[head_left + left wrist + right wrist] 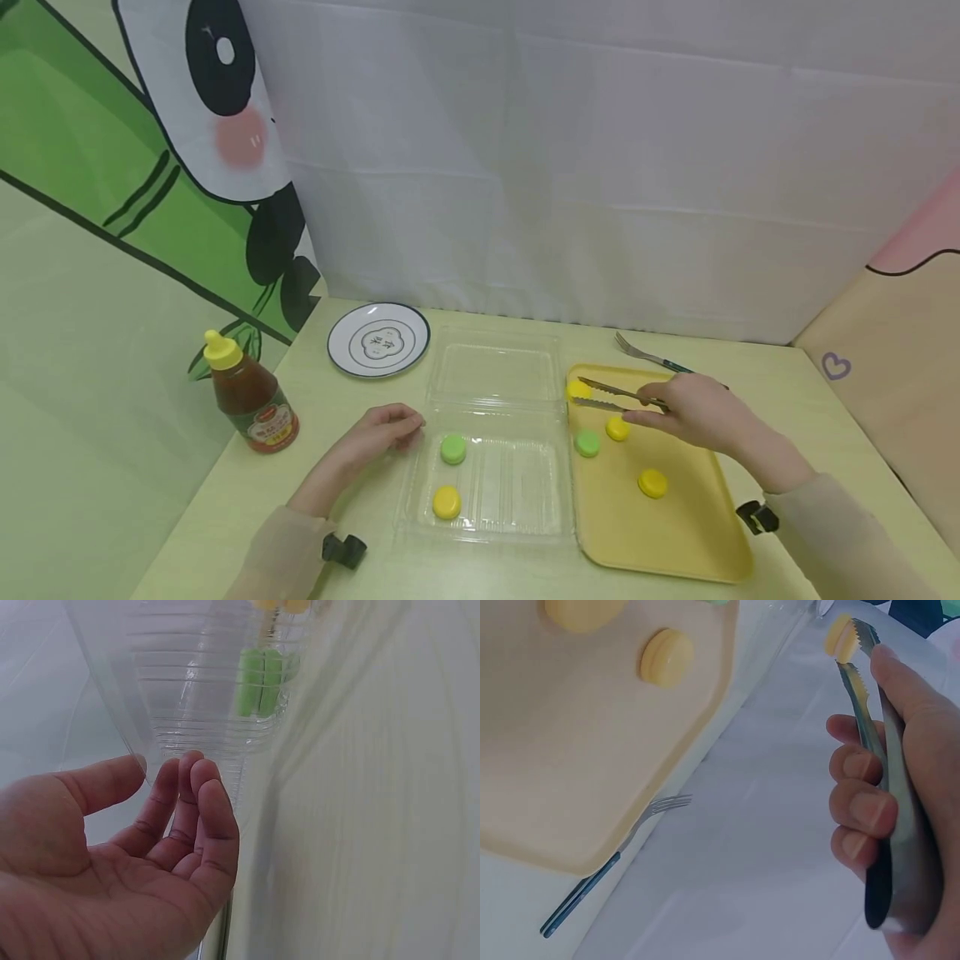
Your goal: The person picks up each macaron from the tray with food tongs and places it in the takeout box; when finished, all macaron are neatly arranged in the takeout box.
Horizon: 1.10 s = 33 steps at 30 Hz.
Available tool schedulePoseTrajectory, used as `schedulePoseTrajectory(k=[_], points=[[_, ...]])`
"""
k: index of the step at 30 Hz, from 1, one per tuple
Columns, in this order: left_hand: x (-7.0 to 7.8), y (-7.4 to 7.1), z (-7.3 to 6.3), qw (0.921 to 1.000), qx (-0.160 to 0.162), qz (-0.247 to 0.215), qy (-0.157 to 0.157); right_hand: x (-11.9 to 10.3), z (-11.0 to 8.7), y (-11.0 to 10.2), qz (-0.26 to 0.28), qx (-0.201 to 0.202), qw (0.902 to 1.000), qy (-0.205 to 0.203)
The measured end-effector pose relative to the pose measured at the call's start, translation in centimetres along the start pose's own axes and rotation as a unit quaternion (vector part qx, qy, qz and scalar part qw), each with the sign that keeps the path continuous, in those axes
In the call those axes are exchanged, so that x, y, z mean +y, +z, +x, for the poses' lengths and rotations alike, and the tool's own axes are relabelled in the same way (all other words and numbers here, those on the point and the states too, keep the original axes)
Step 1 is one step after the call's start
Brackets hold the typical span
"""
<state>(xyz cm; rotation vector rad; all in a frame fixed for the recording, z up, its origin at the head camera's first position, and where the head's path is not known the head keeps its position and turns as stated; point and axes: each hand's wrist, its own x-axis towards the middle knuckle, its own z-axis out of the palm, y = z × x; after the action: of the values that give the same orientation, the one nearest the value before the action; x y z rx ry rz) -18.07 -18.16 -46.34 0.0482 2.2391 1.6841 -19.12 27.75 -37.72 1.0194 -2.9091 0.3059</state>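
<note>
Listing by head view: right hand (693,408), fingers and thumb closed about serrated metal tongs (618,391); to its left, at the tong tips, principal item, a yellow macaron (578,390) on the yellow tray (675,542), which extends below and toward the near side of that hand; dark-handled fork (633,349) just beyond it. Left hand (384,429), fingers loosely bent, nothing evidently held; just to its right, a clear plastic clamshell (517,500) containing one green macaron (453,449) and a second yellow macaron (446,502). Left wrist view: thumb parted from the bent fingers, close to the clamshell's edge; contact cannot be told. Right wrist view: hand wrapped around the tongs, their arms slightly apart, macaron at the very tips; firmness of bite cannot be told. Handling, as judged: light, smooth, apt to slip or roll from metal if caught by one edge; real or imitation unclear, so treat as fragile. Recommended hold: opposite sides, across its middle, with a gentle, even squeeze.
</note>
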Motion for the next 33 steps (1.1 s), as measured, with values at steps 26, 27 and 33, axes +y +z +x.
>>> schedulePoseTrajectory(k=[26,27,33], points=[[0.0,0.0,0.0,1.0000,0.000,0.002,0.009,-4.3,2.7,1.6,0.012,0.001,0.9977,-0.066],[0.1,0.0,0.0,1.0000,0.000,0.002,0.009,-4.4,2.8,1.8,0.013,-0.001,0.9976,-0.068],[0.2,0.1,-0.1,1.0000,0.001,0.003,0.009,-5.1,3.2,2.4,0.032,-0.010,0.9965,-0.077]])
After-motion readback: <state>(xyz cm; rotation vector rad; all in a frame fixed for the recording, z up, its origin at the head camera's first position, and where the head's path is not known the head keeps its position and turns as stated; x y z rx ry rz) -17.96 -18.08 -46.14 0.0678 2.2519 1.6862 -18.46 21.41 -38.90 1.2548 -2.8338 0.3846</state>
